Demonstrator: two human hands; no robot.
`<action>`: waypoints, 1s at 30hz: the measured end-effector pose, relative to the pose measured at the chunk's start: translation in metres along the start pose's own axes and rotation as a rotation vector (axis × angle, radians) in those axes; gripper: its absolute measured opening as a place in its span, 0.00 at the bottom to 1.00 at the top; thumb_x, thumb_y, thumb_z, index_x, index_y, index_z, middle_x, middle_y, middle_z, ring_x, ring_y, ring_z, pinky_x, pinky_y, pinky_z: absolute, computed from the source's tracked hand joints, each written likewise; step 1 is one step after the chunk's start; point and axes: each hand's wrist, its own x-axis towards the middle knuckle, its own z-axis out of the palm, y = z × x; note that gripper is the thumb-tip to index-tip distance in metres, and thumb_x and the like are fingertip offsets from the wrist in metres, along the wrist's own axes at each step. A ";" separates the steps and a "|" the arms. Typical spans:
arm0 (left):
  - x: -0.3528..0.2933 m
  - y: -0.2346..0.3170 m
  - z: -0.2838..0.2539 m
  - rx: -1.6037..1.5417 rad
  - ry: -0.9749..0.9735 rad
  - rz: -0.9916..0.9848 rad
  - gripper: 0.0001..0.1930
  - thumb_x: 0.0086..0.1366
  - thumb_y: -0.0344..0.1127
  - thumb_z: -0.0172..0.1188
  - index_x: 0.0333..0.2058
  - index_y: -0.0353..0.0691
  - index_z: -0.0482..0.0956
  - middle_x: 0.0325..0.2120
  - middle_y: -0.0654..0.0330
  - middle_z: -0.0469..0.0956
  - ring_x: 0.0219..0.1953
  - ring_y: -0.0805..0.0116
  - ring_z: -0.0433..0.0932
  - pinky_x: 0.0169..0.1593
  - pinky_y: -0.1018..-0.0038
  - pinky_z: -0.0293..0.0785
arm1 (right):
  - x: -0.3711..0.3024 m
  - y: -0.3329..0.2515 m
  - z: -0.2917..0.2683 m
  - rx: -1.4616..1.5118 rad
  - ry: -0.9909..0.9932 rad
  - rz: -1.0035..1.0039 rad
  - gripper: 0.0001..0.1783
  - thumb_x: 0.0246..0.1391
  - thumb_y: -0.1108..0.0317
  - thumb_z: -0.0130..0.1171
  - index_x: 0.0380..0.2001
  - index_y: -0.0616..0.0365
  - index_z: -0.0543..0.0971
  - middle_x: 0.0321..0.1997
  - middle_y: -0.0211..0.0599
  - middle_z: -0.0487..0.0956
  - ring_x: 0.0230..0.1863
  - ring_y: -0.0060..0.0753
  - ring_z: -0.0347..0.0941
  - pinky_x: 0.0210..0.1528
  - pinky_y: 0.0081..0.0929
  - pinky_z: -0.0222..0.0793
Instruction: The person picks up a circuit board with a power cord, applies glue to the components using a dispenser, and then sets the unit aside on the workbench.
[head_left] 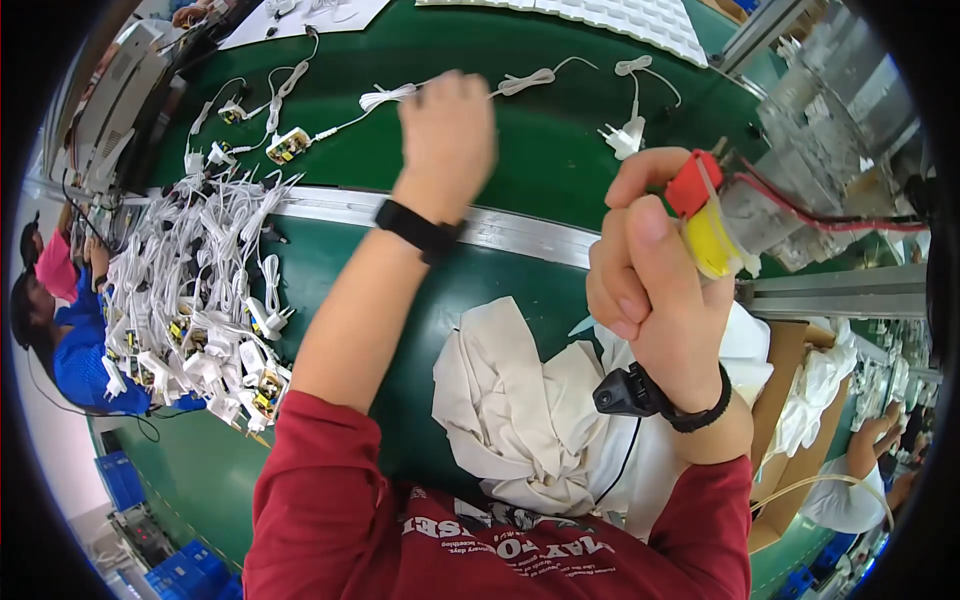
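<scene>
My left hand (450, 140), smeared by motion, is over the green conveyor belt (550, 150); its fingers cannot be made out. It overlaps the line of a white cable between two bundled coils, one on its left (385, 97) and one on its right (527, 82). My right hand (655, 265) is raised at the right with curled fingers. Its index finger and thumb close on a red-and-yellow part (707, 225) beside a clear plastic fixture with red and black wires (830, 215). Beyond this hand lies a white plug adapter (624, 138) with its cable.
At the left is a heap of white cabled adapters (195, 290), some with bare circuit boards. Cream cloth (520, 400) lies in front of me, beside a cardboard box (790, 440) with white material. A metal rail (520, 232) borders the belt. Other people sit at both sides.
</scene>
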 end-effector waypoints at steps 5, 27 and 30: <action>-0.005 -0.025 -0.017 -0.496 -0.552 -0.173 0.19 0.56 0.41 0.60 0.42 0.36 0.73 0.30 0.54 0.77 0.31 0.60 0.77 0.31 0.69 0.72 | 0.001 -0.002 -0.005 0.020 -0.026 0.007 0.10 0.58 0.65 0.53 0.38 0.59 0.67 0.14 0.18 0.65 0.14 0.08 0.55 0.15 0.13 0.45; -0.104 0.081 -0.108 -2.274 -1.095 -0.707 0.23 0.63 0.23 0.47 0.57 0.40 0.57 0.50 0.58 0.70 0.48 0.71 0.74 0.39 0.75 0.79 | 0.018 0.008 -0.013 -0.124 0.091 -0.143 0.10 0.63 0.60 0.42 0.34 0.56 0.65 0.09 0.22 0.55 0.07 0.13 0.47 0.10 0.16 0.43; -0.105 0.081 -0.110 -2.284 -1.072 -0.687 0.23 0.63 0.23 0.47 0.57 0.40 0.57 0.50 0.58 0.70 0.47 0.71 0.74 0.39 0.75 0.79 | 0.017 0.010 -0.012 -0.100 0.082 -0.111 0.10 0.63 0.60 0.42 0.32 0.55 0.64 0.08 0.22 0.55 0.07 0.13 0.46 0.10 0.16 0.43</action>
